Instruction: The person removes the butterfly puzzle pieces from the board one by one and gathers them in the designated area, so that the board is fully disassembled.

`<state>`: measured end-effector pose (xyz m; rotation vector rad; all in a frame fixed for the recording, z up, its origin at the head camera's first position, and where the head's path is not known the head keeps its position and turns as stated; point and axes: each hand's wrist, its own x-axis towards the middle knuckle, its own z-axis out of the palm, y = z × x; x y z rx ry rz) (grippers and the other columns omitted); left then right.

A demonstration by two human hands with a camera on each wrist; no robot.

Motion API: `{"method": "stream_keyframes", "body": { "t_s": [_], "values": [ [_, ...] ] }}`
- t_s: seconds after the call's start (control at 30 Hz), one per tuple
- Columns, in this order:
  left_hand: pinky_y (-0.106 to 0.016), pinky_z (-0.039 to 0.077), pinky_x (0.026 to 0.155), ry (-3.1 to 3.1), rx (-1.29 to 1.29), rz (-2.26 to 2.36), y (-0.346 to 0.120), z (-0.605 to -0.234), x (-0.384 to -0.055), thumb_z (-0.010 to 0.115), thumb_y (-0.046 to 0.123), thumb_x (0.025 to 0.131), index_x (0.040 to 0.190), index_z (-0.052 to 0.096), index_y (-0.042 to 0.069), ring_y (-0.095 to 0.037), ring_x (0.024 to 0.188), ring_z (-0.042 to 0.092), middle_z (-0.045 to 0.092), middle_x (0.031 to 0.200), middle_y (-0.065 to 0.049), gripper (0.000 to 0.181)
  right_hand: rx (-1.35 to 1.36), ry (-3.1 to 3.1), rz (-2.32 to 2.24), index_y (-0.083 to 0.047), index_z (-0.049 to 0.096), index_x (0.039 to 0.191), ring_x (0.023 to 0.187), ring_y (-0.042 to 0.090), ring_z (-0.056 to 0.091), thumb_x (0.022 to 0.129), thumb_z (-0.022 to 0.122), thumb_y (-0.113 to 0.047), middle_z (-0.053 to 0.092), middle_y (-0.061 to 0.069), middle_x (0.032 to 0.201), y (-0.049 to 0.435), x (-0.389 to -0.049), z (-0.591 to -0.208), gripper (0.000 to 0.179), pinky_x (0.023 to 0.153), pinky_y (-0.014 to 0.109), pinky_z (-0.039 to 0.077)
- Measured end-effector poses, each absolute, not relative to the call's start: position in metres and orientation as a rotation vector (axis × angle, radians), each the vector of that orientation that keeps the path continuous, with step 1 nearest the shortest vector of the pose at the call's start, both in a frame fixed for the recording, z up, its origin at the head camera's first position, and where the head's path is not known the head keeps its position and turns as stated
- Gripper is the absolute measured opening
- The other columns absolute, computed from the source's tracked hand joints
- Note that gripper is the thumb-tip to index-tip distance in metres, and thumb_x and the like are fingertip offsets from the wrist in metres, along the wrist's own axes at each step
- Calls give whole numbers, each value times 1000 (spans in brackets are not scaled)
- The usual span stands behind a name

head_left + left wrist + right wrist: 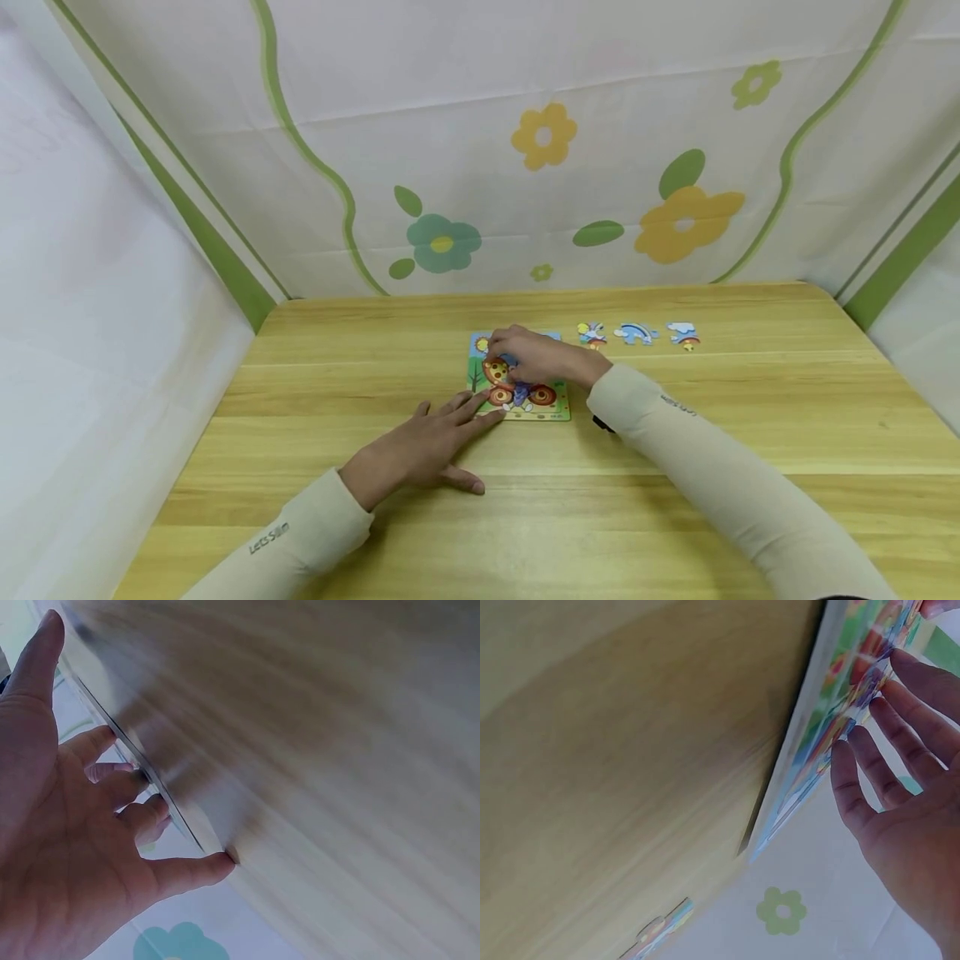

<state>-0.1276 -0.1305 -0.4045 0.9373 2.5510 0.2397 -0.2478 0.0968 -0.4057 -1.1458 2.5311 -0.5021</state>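
Observation:
A colourful jigsaw puzzle board [551, 411] with a butterfly picture lies on the wooden table. My right hand [531, 353] reaches over its upper part, fingers bent down and hiding some of the picture. In the right wrist view, the fingertips [842, 754] touch the board's printed face in a loose row. My left hand [438, 437] rests at the lower left corner of the board, fingers spread and thumb out to the side. Seen from the left wrist, its fingertips [156, 806] lie along the board's edge and the little finger [199, 871] touches the table.
Three loose jigsaw pieces lie in a row right of the board: one with a yellow spot [592, 334], one with a rainbow [636, 333] and one with a cloud [683, 334]. Behind the wooden table [337, 350] hangs a white curtain [480, 100] with flowers.

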Motion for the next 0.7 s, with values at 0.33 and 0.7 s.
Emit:
{"method": "stream_keyframes", "body": {
  "t_s": [0.33, 0.7],
  "values": [
    [-76, 28, 117, 2546, 923, 247, -131, -405, -127, 70, 64, 91, 168, 24, 30, -34, 164, 16, 11, 178, -4, 96, -1156, 2508, -467, -6, 70, 129, 136, 32, 51, 97, 69, -1, 59, 11, 143, 94, -250, -404, 32, 111, 47, 48],
    [-76, 27, 117, 2550, 933, 250, -131, -406, -127, 70, 63, 91, 169, 24, 29, -35, 164, 15, 12, 178, -5, 96, -1127, 2487, -470, -5, 66, 123, 131, 29, 53, 97, 70, -2, 62, 9, 132, 89, -250, -401, 27, 109, 45, 48]
  ]
}}
